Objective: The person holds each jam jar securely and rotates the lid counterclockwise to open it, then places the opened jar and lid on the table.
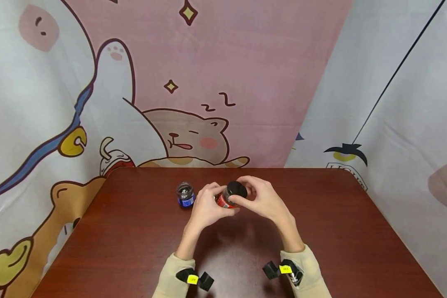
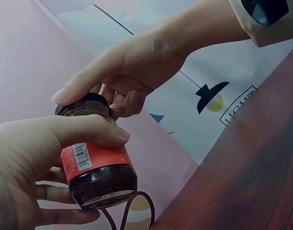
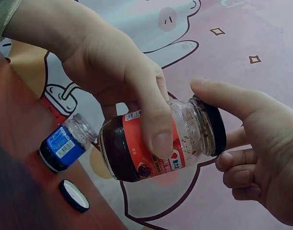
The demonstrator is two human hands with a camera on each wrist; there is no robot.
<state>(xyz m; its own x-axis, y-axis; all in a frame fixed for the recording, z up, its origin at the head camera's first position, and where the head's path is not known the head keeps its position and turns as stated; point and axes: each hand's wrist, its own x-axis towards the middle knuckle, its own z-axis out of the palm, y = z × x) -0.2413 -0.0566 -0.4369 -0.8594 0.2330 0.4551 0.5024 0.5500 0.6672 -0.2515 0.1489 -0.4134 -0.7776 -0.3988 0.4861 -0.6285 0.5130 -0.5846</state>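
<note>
My left hand (image 1: 207, 207) grips the body of a glass jar (image 2: 105, 158) with a red label and dark contents, tilted and held above the table. Its thumb lies across the label. On the jar's mouth sits a black lid (image 1: 237, 189), and my right hand (image 1: 264, 199) pinches its rim between thumb and fingers. The right wrist view shows the lid (image 3: 213, 125) on the neck, with glass visible below it; whether it is loose cannot be seen.
A second glass jar (image 1: 186, 195), blue-labelled and without a lid, stands upright on the brown table (image 1: 134, 236), left of my hands. A loose black lid (image 3: 74, 195) with a white inside lies near it. A cartoon-printed cloth (image 1: 268, 82) hangs behind the table.
</note>
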